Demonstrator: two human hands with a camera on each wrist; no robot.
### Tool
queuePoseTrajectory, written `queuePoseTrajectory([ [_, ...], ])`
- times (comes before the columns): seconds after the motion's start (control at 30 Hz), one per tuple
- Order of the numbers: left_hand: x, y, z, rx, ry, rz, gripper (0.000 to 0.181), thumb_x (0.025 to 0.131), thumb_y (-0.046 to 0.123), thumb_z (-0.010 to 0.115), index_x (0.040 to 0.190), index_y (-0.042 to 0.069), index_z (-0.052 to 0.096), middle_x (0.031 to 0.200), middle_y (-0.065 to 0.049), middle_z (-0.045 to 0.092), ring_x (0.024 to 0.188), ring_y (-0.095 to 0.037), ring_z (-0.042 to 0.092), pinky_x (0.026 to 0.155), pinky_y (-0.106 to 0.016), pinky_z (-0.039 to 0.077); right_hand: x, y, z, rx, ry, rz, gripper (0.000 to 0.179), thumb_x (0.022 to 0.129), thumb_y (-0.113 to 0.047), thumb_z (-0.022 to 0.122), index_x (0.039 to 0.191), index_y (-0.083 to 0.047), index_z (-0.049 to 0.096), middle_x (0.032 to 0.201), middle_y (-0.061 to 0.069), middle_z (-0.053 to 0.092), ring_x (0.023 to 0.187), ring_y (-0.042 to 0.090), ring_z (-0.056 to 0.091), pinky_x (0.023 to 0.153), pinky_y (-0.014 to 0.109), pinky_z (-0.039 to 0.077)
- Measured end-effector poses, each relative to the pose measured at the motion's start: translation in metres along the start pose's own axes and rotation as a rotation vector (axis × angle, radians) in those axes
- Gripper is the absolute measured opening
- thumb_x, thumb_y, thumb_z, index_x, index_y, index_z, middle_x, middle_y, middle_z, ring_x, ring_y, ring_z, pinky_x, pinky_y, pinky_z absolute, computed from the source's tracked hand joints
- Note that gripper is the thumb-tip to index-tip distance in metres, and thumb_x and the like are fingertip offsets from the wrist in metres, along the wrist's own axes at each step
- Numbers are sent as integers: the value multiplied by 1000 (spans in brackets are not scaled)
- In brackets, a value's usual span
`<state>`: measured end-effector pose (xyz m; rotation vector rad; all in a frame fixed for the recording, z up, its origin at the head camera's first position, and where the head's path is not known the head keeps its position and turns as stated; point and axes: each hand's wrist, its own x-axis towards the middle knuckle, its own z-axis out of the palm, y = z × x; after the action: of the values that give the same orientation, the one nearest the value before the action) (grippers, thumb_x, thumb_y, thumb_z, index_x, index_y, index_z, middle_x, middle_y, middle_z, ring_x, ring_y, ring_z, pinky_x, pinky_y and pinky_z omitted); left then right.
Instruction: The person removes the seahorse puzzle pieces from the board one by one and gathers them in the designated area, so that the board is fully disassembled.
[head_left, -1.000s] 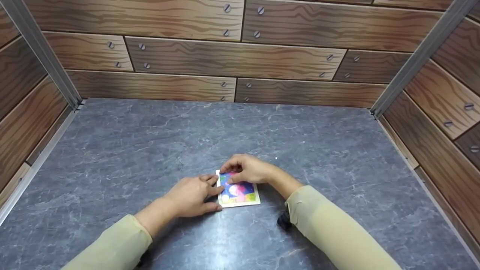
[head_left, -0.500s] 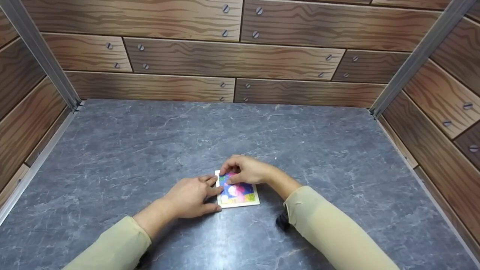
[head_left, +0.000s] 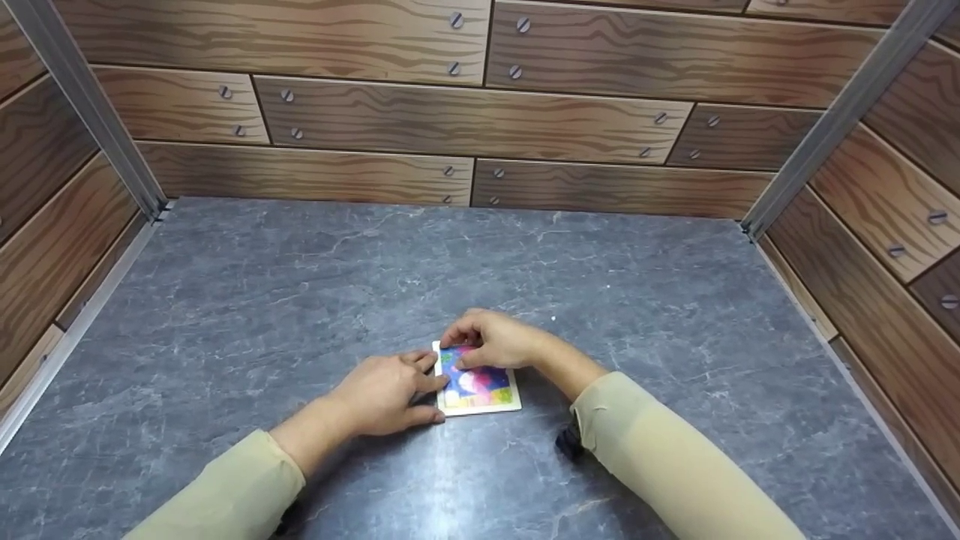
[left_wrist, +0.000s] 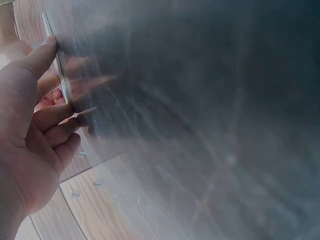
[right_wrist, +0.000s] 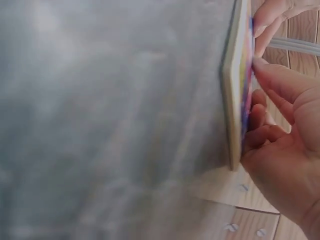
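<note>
A small cream-edged picture board (head_left: 480,397) with a bright blue, pink and yellow print, resembling a tray puzzle, lies flat on the grey table (head_left: 337,285). My left hand (head_left: 382,395) rests along its left side: the thumb is at the near corner, the index fingertip reaches onto the print, and other fingers touch the edge. From the right, my right hand (head_left: 499,339) reaches over the far part, thumb and fingertips on the print. The right wrist view shows the board's (right_wrist: 231,95) thick pale edge and the bent fingers. I cannot tell whether they pinch a loose piece.
Wood-plank-patterned walls (head_left: 480,120) enclose the table at the back and both sides, with metal corner posts (head_left: 840,127) at the back. Two tiny white specks lie beyond the right hand. A black strap-like item (head_left: 570,442) shows under the right sleeve.
</note>
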<state>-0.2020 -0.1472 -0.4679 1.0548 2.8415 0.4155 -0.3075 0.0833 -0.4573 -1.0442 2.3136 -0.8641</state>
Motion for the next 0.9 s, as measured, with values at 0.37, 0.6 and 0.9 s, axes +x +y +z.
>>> queuePoseTrajectory([
  [0.37, 0, 0, 0, 5, 1, -2, 54, 100, 48, 71, 143, 16, 70, 152, -23, 56, 140, -38, 56, 100, -57, 54, 5, -11, -4, -97, -45, 41, 29, 91, -11, 82, 119, -10, 75, 114, 6, 62, 98, 16, 56, 91, 35, 48],
  [0.6, 0, -1, 0, 8, 8, 7, 53, 100, 47, 71, 142, 15, 70, 150, -24, 57, 139, -38, 57, 101, -56, 54, 9, -13, -4, -81, -90, 53, 28, 92, -9, 80, 119, -10, 70, 114, 6, 58, 100, 18, 53, 91, 36, 47],
  [0.9, 0, -1, 0, 7, 3, 7, 53, 100, 46, 71, 143, 14, 70, 151, -24, 56, 139, -38, 56, 102, -57, 53, 7, -10, 0, -42, -51, 48, 30, 91, -8, 79, 118, -10, 68, 117, 5, 59, 104, 18, 55, 96, 38, 48],
])
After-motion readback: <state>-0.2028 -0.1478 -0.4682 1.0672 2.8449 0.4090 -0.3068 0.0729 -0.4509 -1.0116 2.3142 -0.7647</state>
